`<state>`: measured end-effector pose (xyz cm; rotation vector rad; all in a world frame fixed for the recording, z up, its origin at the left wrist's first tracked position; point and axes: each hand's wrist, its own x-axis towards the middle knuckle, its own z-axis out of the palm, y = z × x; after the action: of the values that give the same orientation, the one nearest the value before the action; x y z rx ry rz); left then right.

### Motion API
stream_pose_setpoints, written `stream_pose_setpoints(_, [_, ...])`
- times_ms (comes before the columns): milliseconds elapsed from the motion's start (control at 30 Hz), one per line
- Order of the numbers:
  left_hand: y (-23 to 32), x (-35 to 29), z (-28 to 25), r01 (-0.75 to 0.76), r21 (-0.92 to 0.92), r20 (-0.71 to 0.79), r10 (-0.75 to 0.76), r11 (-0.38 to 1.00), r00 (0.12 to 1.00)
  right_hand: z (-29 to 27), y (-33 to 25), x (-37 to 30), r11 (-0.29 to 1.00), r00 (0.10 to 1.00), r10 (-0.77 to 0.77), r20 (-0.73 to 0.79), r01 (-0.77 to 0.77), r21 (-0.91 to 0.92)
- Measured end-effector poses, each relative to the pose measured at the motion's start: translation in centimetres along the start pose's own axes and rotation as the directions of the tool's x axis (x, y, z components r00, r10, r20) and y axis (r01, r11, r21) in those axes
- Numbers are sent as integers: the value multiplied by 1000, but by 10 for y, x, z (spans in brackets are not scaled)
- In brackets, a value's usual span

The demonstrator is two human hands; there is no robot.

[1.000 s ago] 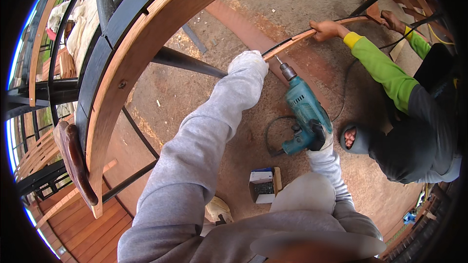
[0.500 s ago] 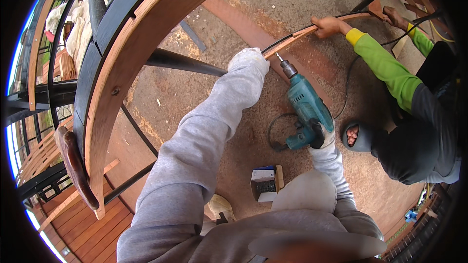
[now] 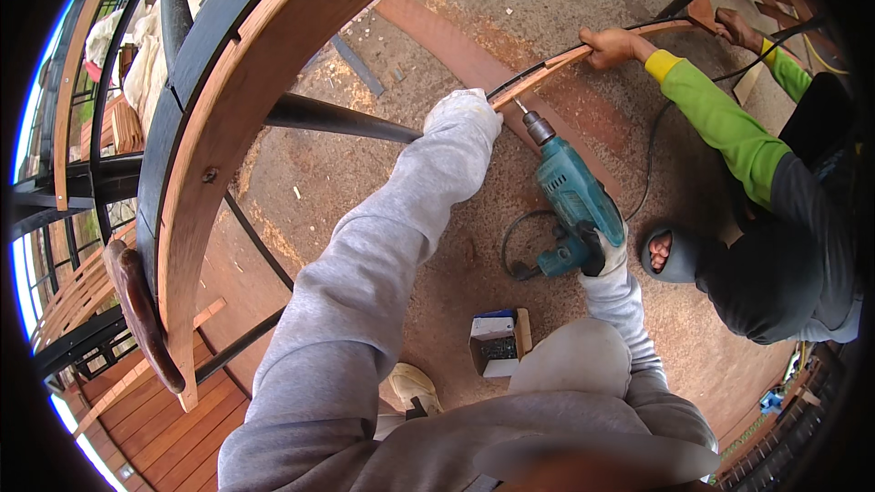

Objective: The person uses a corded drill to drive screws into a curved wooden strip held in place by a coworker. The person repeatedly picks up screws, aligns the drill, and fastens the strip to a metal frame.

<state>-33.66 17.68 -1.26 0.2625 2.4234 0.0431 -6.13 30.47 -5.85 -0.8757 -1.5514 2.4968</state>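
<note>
My right hand, gloved, grips the handle of a teal power drill. Its bit points up and left, with the tip close to the underside of a curved wooden strip; I cannot tell whether they touch. A thin black metal bar runs along the strip's far edge. At the strip's left end, my gloved left hand is closed around it, the fingers mostly hidden by the glove and sleeve. Farther right, a co-worker's hand holds the same strip, and their other hand is at its far end.
A large curved wooden beam on a black metal frame arches at the left, with a brown wooden piece against its lower end. The co-worker crouches at the right. The drill's cord crosses the floor. A small open box stands near me.
The view has shifted slightly, so the large beam appears a little farther left. My hands, the drill and the co-worker's hands keep nearly the same places.
</note>
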Motion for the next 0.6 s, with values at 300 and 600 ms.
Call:
stream_pose_setpoints(300, [1,1,0,-7,29,-1,7,1000,1000,-3,1,3,973,987,-128,94,143,-181])
stream_pose_setpoints(600, [-1,3,5,-45,49,-37,46,998,998,-7,6,1,975,984,-150,92,163,-151])
